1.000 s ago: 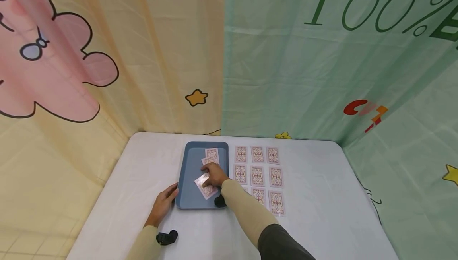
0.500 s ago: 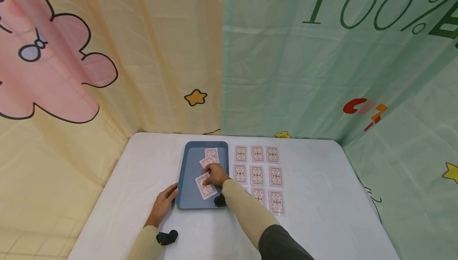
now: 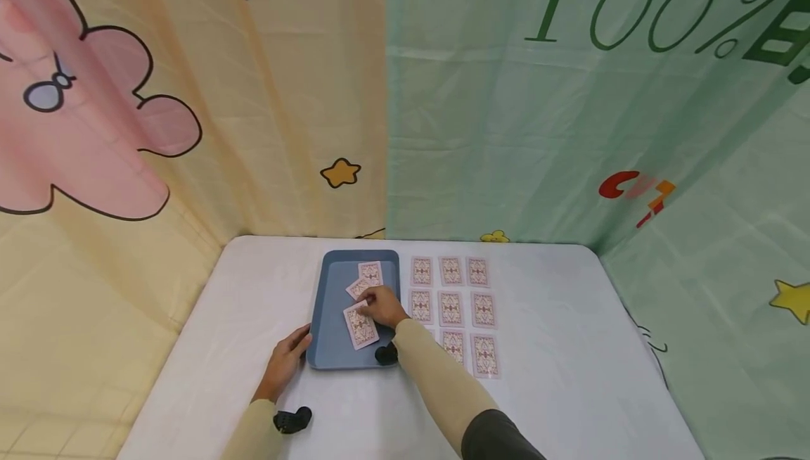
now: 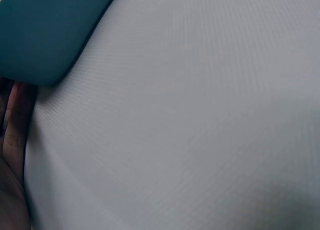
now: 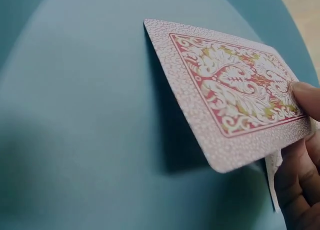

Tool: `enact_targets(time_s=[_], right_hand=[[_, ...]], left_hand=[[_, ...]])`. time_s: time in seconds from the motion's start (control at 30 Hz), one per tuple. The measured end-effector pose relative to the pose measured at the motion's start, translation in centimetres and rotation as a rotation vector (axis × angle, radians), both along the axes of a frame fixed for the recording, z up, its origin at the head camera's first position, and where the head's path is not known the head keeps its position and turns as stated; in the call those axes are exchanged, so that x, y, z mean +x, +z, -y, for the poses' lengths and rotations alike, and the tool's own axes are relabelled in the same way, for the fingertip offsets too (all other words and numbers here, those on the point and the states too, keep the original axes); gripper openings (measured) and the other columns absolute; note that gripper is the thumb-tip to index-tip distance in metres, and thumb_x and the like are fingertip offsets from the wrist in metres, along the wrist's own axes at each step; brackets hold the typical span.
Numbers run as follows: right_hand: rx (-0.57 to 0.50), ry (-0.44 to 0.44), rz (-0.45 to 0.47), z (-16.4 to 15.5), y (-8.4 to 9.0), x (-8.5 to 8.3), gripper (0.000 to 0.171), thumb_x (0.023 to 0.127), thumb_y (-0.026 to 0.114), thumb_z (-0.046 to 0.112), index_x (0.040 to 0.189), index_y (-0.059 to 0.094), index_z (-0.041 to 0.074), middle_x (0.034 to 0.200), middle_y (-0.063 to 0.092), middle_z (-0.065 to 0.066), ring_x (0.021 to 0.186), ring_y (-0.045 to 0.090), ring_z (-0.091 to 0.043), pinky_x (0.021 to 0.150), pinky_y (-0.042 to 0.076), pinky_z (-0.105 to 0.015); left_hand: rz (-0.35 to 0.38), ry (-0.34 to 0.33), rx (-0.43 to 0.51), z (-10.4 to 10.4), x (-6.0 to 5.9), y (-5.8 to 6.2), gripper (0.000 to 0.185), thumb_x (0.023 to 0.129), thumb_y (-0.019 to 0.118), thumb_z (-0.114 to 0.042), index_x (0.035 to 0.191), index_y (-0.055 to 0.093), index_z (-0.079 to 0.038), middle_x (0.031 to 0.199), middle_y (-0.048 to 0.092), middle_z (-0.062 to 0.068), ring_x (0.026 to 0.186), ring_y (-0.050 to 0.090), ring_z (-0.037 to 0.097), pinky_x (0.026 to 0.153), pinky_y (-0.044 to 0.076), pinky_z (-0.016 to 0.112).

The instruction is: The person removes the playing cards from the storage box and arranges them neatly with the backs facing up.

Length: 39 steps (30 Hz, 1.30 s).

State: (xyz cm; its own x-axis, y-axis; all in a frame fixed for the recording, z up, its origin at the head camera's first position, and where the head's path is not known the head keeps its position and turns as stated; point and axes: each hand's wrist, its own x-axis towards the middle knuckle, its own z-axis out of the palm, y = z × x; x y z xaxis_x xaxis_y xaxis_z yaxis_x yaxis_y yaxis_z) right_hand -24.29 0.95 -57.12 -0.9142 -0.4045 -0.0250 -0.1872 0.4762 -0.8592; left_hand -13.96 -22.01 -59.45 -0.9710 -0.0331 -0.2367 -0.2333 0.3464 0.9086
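In the head view, a blue tray (image 3: 330, 291) lies on the white table. Over it, my right hand (image 3: 384, 307) pinches a playing card (image 3: 362, 332), its red patterned back facing up. The right wrist view shows that card (image 5: 240, 84) tilted, with the thumb on its back and the fingers (image 5: 300, 185) underneath; another pale card edge (image 5: 272, 180) shows below it. Two more playing cards overlap at the tray's far end, one straight (image 3: 370, 271) and one slanted (image 3: 357, 287). My left hand (image 3: 283, 363) rests against the tray's left side, straight fingers (image 4: 17, 125) reaching its rim.
Right of the tray, several playing cards (image 3: 451, 309) lie back up in rows; my right forearm covers part of the nearest row. Patterned curtains (image 3: 304, 129) enclose the table's far side and flanks. Black wrist cameras (image 3: 294, 420) sit on both wrists.
The pinched card has turned a little and lost its bright glare. The slanted card has shifted slightly left. My left hand stays at the tray's side; the head view has swung slightly right.
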Motion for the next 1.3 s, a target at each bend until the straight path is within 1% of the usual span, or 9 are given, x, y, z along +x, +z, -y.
enact_targets(time_s=[0.17, 0.27, 0.4, 0.5, 0.6, 0.7, 0.83, 1.07, 1.3], right_hand=[[0.011, -0.057, 0.060, -0.2, 0.7, 0.5, 0.008, 0.086, 0.071, 0.005, 0.094, 0.074, 0.005, 0.078, 0.058, 0.001, 0.070, 0.050, -0.009, 0.062, 0.045, -0.023], [-0.014, -0.079, 0.084, -0.4, 0.8, 0.5, 0.010, 0.087, 0.071, 0.007, 0.096, 0.074, 0.005, 0.078, 0.059, 0.002, 0.068, 0.054, -0.008, 0.060, 0.048, -0.022], [-0.087, -0.114, 0.132, -1.1, 1.2, 0.5, 0.013, 0.086, 0.071, 0.006, 0.099, 0.073, 0.004, 0.073, 0.063, -0.001, 0.063, 0.063, -0.021, 0.057, 0.054, -0.028], [-0.132, -0.147, 0.152, -1.8, 1.4, 0.3, 0.014, 0.087, 0.070, 0.005, 0.100, 0.073, 0.004, 0.070, 0.065, -0.003, 0.060, 0.064, -0.026, 0.055, 0.054, -0.031], [-0.170, -0.162, 0.144, -2.5, 1.5, 0.0, 0.014, 0.089, 0.069, 0.007, 0.101, 0.073, 0.003, 0.073, 0.068, -0.004, 0.060, 0.061, -0.021, 0.055, 0.052, -0.028], [-0.196, -0.155, 0.114, -3.1, 1.6, -0.1, 0.015, 0.091, 0.067, 0.008, 0.104, 0.073, 0.003, 0.084, 0.070, -0.007, 0.069, 0.060, -0.013, 0.061, 0.051, -0.025], [-0.223, -0.139, 0.072, -3.9, 1.7, -0.2, 0.019, 0.094, 0.063, 0.008, 0.109, 0.071, -0.002, 0.093, 0.070, -0.012, 0.077, 0.059, -0.012, 0.068, 0.050, -0.026], [-0.250, -0.194, 0.119, -5.3, 1.9, -0.5, 0.020, 0.094, 0.061, 0.005, 0.111, 0.069, -0.002, 0.099, 0.068, -0.012, 0.080, 0.059, -0.012, 0.069, 0.052, -0.027], [-0.238, -0.239, 0.138, -7.5, 2.7, -1.2, 0.023, 0.093, 0.060, 0.002, 0.114, 0.068, -0.001, 0.100, 0.066, -0.015, 0.080, 0.059, -0.018, 0.076, 0.054, -0.043]], left_hand=[[0.001, 0.001, -0.001, 0.0, 0.0, -0.2, 0.049, 0.102, 0.047, -0.019, 0.142, 0.039, 0.008, 0.146, 0.038, 0.028, 0.138, 0.031, 0.041, 0.112, 0.027, 0.054], [0.004, 0.010, 0.005, 0.1, 0.1, -0.1, 0.048, 0.102, 0.047, -0.018, 0.142, 0.040, 0.008, 0.146, 0.039, 0.028, 0.138, 0.031, 0.041, 0.112, 0.027, 0.054], [0.001, 0.012, 0.015, 0.0, 0.1, 0.0, 0.048, 0.102, 0.048, -0.018, 0.142, 0.039, 0.008, 0.145, 0.039, 0.029, 0.137, 0.032, 0.042, 0.112, 0.027, 0.054], [0.001, 0.010, 0.014, 0.0, 0.1, 0.0, 0.049, 0.103, 0.047, -0.019, 0.142, 0.039, 0.008, 0.145, 0.039, 0.029, 0.137, 0.032, 0.041, 0.112, 0.028, 0.053], [0.007, 0.011, 0.008, 0.1, 0.1, 0.0, 0.049, 0.103, 0.047, -0.020, 0.142, 0.039, 0.008, 0.146, 0.038, 0.028, 0.138, 0.032, 0.041, 0.112, 0.027, 0.053], [0.011, 0.009, 0.002, 0.3, 0.0, -0.2, 0.049, 0.103, 0.047, -0.020, 0.143, 0.039, 0.008, 0.146, 0.037, 0.028, 0.138, 0.031, 0.041, 0.113, 0.027, 0.053], [0.011, 0.005, 0.001, 0.4, -0.1, -0.3, 0.051, 0.103, 0.048, -0.023, 0.143, 0.039, 0.007, 0.146, 0.037, 0.028, 0.139, 0.030, 0.041, 0.113, 0.026, 0.052], [0.015, -0.001, 0.001, 0.3, 0.0, 0.1, 0.054, 0.102, 0.048, -0.027, 0.143, 0.038, 0.007, 0.147, 0.037, 0.028, 0.139, 0.029, 0.041, 0.113, 0.026, 0.053], [0.022, -0.005, 0.009, 0.1, -0.1, 0.1, 0.052, 0.103, 0.047, -0.024, 0.144, 0.038, 0.006, 0.147, 0.036, 0.028, 0.139, 0.030, 0.041, 0.112, 0.027, 0.053]])
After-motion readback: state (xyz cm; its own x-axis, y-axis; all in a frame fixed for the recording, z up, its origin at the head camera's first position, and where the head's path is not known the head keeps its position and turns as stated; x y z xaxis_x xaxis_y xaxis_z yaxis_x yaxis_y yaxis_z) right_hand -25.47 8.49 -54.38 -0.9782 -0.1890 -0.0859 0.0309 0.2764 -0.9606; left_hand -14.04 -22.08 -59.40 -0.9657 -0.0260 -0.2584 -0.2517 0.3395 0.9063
